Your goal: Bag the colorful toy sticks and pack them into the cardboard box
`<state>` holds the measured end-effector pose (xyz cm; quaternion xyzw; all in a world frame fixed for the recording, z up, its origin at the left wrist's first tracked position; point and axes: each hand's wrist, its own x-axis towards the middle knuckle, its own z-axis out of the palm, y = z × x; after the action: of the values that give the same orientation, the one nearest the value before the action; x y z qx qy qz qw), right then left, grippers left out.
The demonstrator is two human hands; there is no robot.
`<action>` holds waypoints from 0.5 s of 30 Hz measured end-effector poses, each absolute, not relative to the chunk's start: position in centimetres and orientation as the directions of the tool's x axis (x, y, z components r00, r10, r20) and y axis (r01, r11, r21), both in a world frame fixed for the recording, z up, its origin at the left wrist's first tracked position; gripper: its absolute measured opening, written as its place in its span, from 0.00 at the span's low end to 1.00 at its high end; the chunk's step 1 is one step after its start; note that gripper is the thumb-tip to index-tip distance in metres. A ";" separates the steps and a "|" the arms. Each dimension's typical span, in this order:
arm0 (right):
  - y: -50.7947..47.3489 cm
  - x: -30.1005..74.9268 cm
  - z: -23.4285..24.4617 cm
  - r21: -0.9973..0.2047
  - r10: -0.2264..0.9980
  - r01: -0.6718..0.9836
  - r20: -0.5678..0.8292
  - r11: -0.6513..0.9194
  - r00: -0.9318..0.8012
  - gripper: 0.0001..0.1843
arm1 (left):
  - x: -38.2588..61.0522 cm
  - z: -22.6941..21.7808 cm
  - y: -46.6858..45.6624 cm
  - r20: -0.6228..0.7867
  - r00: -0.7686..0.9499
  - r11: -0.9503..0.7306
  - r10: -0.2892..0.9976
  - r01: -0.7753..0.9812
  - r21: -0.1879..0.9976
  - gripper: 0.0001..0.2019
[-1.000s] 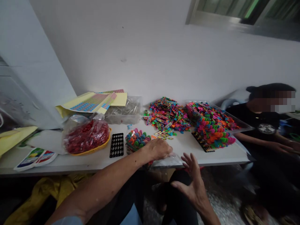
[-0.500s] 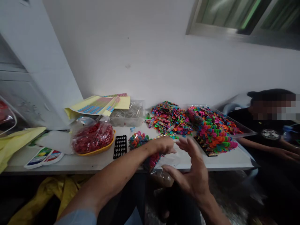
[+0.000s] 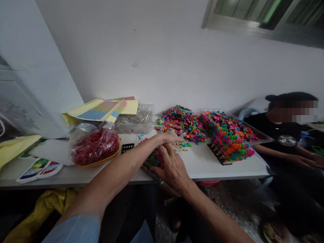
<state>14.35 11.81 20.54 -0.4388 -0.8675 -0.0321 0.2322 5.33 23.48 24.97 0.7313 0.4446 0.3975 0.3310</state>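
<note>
I see left hand (image 3: 172, 137), right hand (image 3: 173, 166) close together — can't tell grip | right at colourful pieces (image 3: 156, 158) | heap (image 3: 181, 122) beyond

You have a bare stretch of white tabletop (image 3: 198, 165) for sideways passage, from your right hand (image 3: 174, 167) to the black-based cluster of coloured pieces (image 3: 231, 145), which bars the way farther right along with the clear bin (image 3: 264, 139) behind it. Straight ahead, the loose coloured heap (image 3: 183, 123) blocks low reach to the wall (image 3: 174, 74), though the air above it is open. Leftward, your own forearm (image 3: 121, 175) crosses before the black tray (image 3: 127, 147), and the yellow basket (image 3: 101, 163) crowds close beside that tray.
</note>
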 end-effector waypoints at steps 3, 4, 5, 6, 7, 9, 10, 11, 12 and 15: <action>12.2 13.5 21.7 -0.129 0.829 0.832 0.259 0.539 -0.496 0.46 | 1.8 27.2 21.9 0.341 0.184 -0.380 0.922 0.254 0.889 0.18; 12.5 13.2 22.1 -0.114 0.849 0.849 0.200 0.517 -0.490 0.45 | 0.5 27.6 20.7 0.461 0.015 -0.456 0.887 0.178 0.872 0.16; 12.8 12.8 22.6 -0.095 0.862 0.860 0.147 0.501 -0.486 0.43 | -0.9 27.5 19.1 0.547 -0.165 -0.526 0.821 0.154 0.837 0.14; 13.1 12.5 23.0 -0.073 0.869 0.867 0.101 0.492 -0.485 0.41 | -2.1 27.0 17.3 0.582 -0.325 -0.567 0.745 0.151 0.810 0.14; 13.6 12.1 23.5 -0.050 0.873 0.871 0.058 0.488 -0.485 0.40 | -3.2 25.8 15.4 0.570 -0.475 -0.583 0.670 0.139 0.800 0.14; 14.6 11.1 24.2 -0.009 0.869 0.870 -0.030 0.493 -0.493 0.39 | -4.9 22.2 11.8 0.461 -0.677 -0.521 0.573 0.133 0.843 0.13; 15.1 10.7 24.4 0.005 0.864 0.865 -0.060 0.502 -0.500 0.41 | -5.4 19.9 10.4 0.370 -0.739 -0.450 0.564 0.101 0.887 0.13; 15.6 10.2 24.4 0.011 0.858 0.860 -0.073 0.511 -0.509 0.44 | -5.7 17.5 9.2 0.255 -0.761 -0.367 0.596 0.023 0.930 0.13; 16.0 9.8 24.3 0.012 0.853 0.855 -0.070 0.519 -0.517 0.47 | -5.8 15.1 8.3 0.146 -0.762 -0.286 0.631 -0.054 0.957 0.14; 17.0 9.1 23.5 0.016 0.862 0.862 -0.027 0.507 -0.506 0.48 | -5.5 10.0 7.0 -0.032 -0.669 -0.122 0.742 -0.181 0.976 0.16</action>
<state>9.08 16.97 23.54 -0.4965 -0.8679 -0.0003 -0.0158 -5.46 7.03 9.96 0.2430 0.5768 0.7085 0.3259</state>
